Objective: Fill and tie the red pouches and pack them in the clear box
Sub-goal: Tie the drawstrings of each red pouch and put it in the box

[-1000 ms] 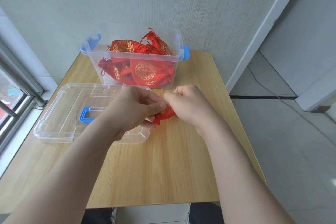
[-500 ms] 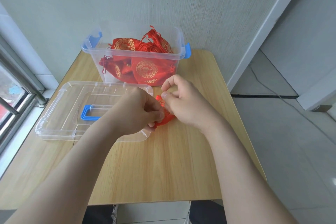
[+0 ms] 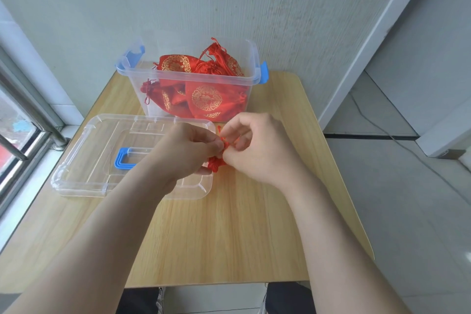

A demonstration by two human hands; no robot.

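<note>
A small red pouch point(image 3: 216, 162) is held between both hands over the middle of the wooden table point(image 3: 229, 232); most of it is hidden. My left hand point(image 3: 183, 153) pinches its gathered neck. My right hand point(image 3: 257, 148) pinches the thin red drawstring point(image 3: 222, 138) just above the neck. Behind the hands stands the clear box point(image 3: 193, 76) with blue latches, holding several red pouches with gold round patterns point(image 3: 207, 98).
The box's clear lid point(image 3: 102, 160) with a blue handle lies flat on the table's left side, partly under my left hand. A wall stands close behind the box. A window rail runs along the left; tiled floor lies to the right.
Both hands stayed together on the pouch. My right hand's fingers lifted and shifted from covering the pouch to pinching the string above its neck; the pouch's gathered end now shows below.
</note>
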